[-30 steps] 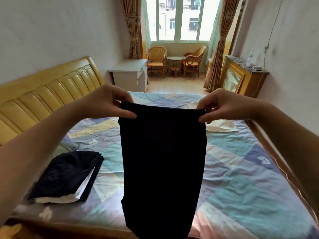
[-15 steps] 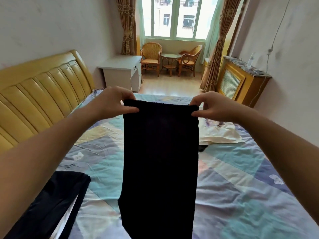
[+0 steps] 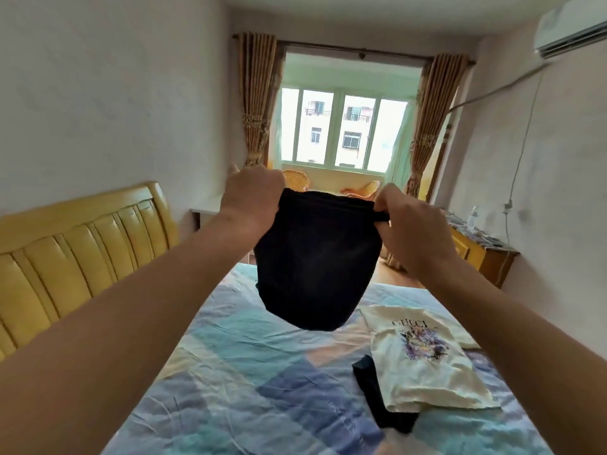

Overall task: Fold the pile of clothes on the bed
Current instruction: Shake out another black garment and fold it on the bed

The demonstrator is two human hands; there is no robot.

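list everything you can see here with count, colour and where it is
black garment: 1, black, held up in the air over the bed
t-shirt: 1, cream with a print, on the bed at right
dark cloth: 1, black, partly under the t-shirt
bed: 1, blue patchwork cover, foreground
headboard: 1, yellow, left
curtains: 2, tan, either side of the window
window: 1, green frame, far wall
wicker chairs: 2, tan, below the window
air conditioner: 1, white, top right
cabinet: 1, yellow, right wall
left hand: grips the garment's top edge
right hand: pinches the same edge
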